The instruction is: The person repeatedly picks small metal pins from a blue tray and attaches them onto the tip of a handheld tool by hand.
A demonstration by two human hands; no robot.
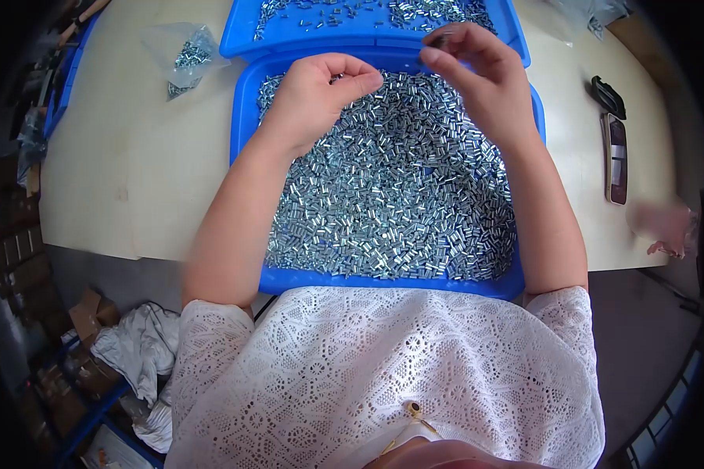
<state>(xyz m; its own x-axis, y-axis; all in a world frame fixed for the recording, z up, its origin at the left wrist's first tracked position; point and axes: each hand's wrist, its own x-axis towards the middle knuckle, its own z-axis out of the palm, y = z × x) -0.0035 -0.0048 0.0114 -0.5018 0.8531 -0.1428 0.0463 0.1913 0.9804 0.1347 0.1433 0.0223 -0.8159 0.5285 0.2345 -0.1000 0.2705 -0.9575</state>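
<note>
A blue tray (240,117) in front of me holds a thick layer of small shiny metal cylinders (383,180). My left hand (309,98) hovers over the tray's far left part, thumb and fingertips pinched together; whatever is between them is hidden. Above the far right corner is my right hand (489,82), its fingers curled towards the thumb around something small and dark that I cannot make out. Behind this tray, a second blue tray (360,39) carries more of the same metal pieces, spread thinner.
On the pale table (133,164), a clear plastic bag (192,59) with metal pieces lies to the left. A phone (616,160) and a black object (608,97) rest on the right. White cloth (141,344) and a cardboard box (92,314) are at lower left.
</note>
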